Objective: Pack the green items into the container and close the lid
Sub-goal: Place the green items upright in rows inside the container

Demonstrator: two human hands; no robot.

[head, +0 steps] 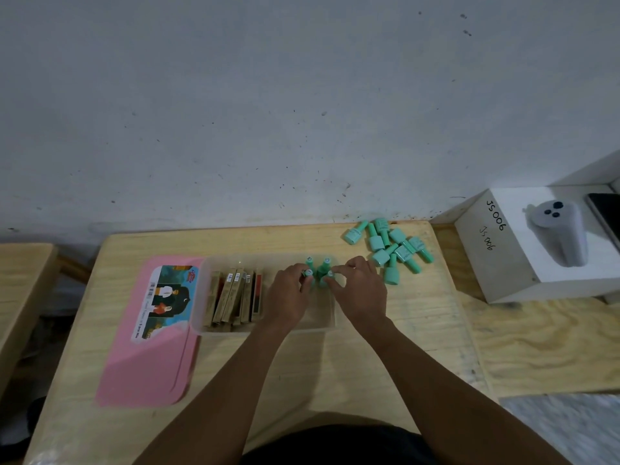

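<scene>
The desk [335, 364] carries the pink lid [147, 364] flat beside the open container [285, 329], probably left off for filling. Loose green bottles [392, 246] lie far right. Inside the container, the left hand [288, 297] and right hand [362, 290] each pinch an upright bottle's cap, seemingly to pack them close.

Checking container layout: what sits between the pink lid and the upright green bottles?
Head view: a row of brown boxes standing in the clear container, then the left hand holding one of the green bottles.
</scene>
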